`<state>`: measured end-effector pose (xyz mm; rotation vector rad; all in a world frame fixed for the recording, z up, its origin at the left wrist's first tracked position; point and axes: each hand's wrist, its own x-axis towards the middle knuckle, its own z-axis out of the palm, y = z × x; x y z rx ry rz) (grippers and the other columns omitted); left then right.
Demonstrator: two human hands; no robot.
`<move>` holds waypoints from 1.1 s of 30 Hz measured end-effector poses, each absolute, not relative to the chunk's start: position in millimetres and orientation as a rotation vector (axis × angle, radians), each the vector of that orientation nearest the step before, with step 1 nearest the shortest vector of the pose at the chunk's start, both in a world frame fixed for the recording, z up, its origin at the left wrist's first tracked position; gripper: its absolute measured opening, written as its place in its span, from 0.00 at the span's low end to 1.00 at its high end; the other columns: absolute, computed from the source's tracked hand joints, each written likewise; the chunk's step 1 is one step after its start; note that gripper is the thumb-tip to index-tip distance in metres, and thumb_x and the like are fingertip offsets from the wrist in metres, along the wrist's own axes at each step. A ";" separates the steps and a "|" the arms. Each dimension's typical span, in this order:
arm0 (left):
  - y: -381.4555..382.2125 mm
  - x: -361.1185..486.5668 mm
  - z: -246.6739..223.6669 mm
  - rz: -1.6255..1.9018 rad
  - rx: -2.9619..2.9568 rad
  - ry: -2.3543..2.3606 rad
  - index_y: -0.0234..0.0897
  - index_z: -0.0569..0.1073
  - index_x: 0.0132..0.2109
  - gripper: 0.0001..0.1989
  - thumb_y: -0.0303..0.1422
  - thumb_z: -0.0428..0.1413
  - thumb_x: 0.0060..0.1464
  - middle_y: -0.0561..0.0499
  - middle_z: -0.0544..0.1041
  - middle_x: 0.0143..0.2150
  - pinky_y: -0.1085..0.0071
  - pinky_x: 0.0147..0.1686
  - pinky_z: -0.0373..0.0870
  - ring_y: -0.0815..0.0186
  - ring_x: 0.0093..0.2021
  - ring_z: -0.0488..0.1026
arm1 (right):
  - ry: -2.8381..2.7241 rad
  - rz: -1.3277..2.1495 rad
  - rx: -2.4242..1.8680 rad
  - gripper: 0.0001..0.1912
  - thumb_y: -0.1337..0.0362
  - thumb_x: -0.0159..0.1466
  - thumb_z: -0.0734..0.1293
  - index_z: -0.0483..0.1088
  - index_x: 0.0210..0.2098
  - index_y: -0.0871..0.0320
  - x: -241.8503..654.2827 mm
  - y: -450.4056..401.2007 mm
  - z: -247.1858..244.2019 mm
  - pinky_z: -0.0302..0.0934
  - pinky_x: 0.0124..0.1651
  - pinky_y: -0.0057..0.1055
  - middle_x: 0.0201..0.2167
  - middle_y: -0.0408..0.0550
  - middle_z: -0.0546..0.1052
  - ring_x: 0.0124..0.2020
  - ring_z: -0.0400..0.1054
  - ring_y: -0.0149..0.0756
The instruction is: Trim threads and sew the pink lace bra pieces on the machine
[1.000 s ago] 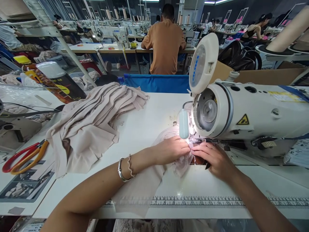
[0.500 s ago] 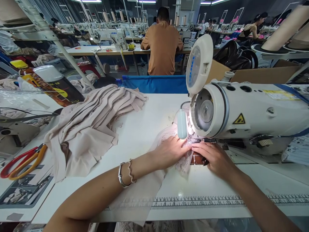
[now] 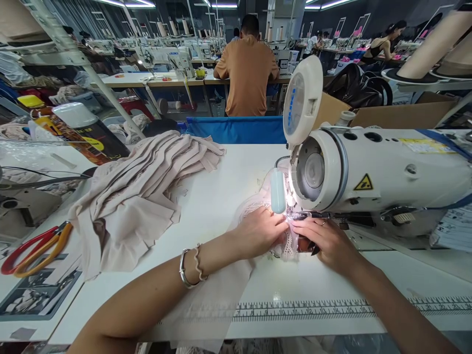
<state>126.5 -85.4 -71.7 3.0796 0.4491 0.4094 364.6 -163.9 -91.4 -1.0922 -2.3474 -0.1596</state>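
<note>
- grip of the left hand [image 3: 258, 233]: narrow, fingers bent together on the lace [image 3: 291, 246]; whether they pinch it or only press it down, i cannot tell.
- grip of the right hand [image 3: 324, 238]: fingers close together, tips at the lace's right edge, just beside the left fingertips; the thumb is hidden, so a pinch cannot be told.
- lace: on the surface [image 3: 206, 196], at the front of the machine head [image 3: 313, 169], part beyond the hands and part in front, lit beside the lamp [image 3: 278, 191].
- sheer cloth [image 3: 217, 305]: under the left forearm, across the ruler [image 3: 313, 310] and over the near edge; where it meets the lace is hidden.
- progress: this piece looks partway through, to my judgement; finished stitches are too small to make out.
- pile [image 3: 136, 196]: many layers, well left of the hands; worked or waiting, i cannot tell.
</note>
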 end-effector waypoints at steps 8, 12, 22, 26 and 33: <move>-87.4 127.7 -80.1 0.483 3.177 0.549 0.33 0.72 0.40 0.12 0.36 0.51 0.69 0.41 0.76 0.43 0.62 0.39 0.62 0.59 0.37 0.69 | -2.326 -0.232 -1.061 0.28 0.84 0.57 0.56 0.76 0.45 0.53 358.5 -165.4 -83.6 0.74 0.45 0.38 0.41 0.46 0.84 0.44 0.77 0.41; -89.2 130.0 -79.3 0.507 3.199 0.275 0.33 0.70 0.35 0.14 0.20 0.44 0.67 0.45 0.74 0.37 0.66 0.36 0.61 0.63 0.35 0.67 | -2.327 -0.245 -1.094 0.25 0.83 0.61 0.58 0.75 0.48 0.55 361.1 -164.8 -89.2 0.74 0.50 0.38 0.45 0.48 0.84 0.46 0.77 0.41; -95.0 132.0 -83.6 0.512 3.219 0.357 0.30 0.73 0.40 0.11 0.21 0.46 0.66 0.45 0.73 0.34 0.65 0.32 0.62 0.62 0.32 0.67 | -2.317 -0.301 -1.064 0.22 0.82 0.62 0.58 0.75 0.44 0.55 359.8 -165.7 -86.7 0.72 0.43 0.34 0.40 0.46 0.84 0.42 0.76 0.39; -97.0 133.4 -85.2 0.475 3.184 0.250 0.26 0.73 0.48 0.14 0.20 0.43 0.67 0.42 0.75 0.39 0.63 0.39 0.66 0.60 0.39 0.70 | -2.297 -0.280 -1.054 0.23 0.83 0.61 0.58 0.75 0.46 0.56 357.9 -165.2 -83.5 0.71 0.43 0.33 0.41 0.47 0.84 0.42 0.76 0.38; -92.4 128.5 -86.4 0.432 3.085 0.380 0.32 0.72 0.55 0.15 0.20 0.48 0.64 0.43 0.74 0.42 0.62 0.41 0.62 0.59 0.39 0.68 | -2.287 -0.287 -1.065 0.23 0.85 0.58 0.57 0.72 0.40 0.55 361.3 -166.7 -86.1 0.71 0.42 0.33 0.40 0.46 0.84 0.43 0.77 0.39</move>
